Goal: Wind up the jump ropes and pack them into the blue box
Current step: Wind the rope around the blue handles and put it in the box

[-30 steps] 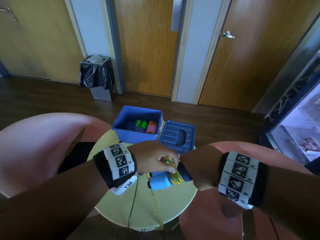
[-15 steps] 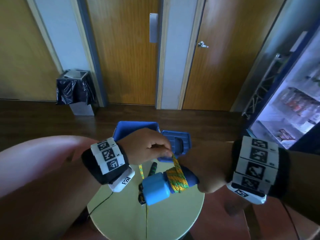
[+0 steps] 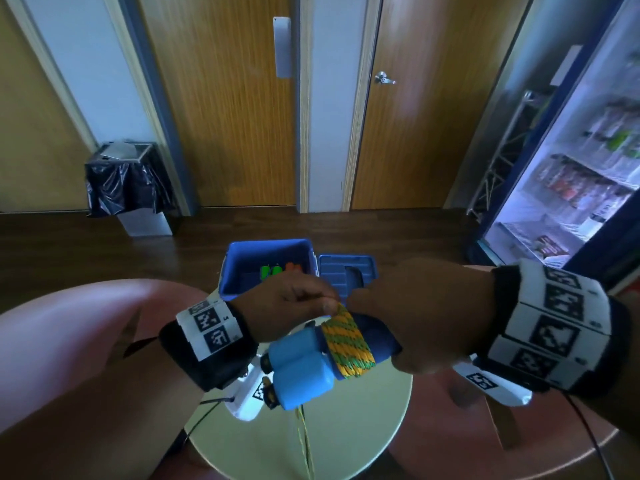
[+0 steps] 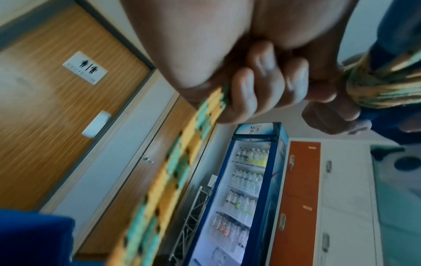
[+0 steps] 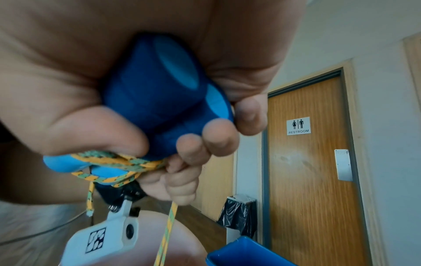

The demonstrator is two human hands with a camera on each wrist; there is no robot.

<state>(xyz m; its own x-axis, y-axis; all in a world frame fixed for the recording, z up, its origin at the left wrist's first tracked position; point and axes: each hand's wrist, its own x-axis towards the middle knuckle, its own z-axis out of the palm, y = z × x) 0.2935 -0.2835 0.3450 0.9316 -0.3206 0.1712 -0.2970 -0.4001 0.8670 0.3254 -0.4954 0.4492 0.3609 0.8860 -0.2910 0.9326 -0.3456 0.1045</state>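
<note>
My right hand (image 3: 415,327) grips the two blue jump-rope handles (image 3: 301,368) side by side, raised above the round table (image 3: 346,431). Yellow-green rope (image 3: 348,348) is wound in several turns round the handles. My left hand (image 3: 294,306) pinches the rope just above the coil, and the loose rope tail (image 3: 304,445) hangs down over the table. In the right wrist view my fingers (image 5: 205,142) curl round the handles (image 5: 159,93). The left wrist view shows the rope (image 4: 182,162) running out of my closed fingers (image 4: 262,86). The open blue box (image 3: 266,268) behind holds green and orange handles.
The box's blue lid (image 3: 348,271) lies to the right of the box. Pink seats (image 3: 69,323) flank the table on both sides. A bin with a black bag (image 3: 128,181) stands by the doors, and a drinks fridge (image 3: 581,168) stands at the right.
Both hands have lifted the handles higher above the table, and the head view has tilted up. The left hand has carried the rope over the top of the coil.
</note>
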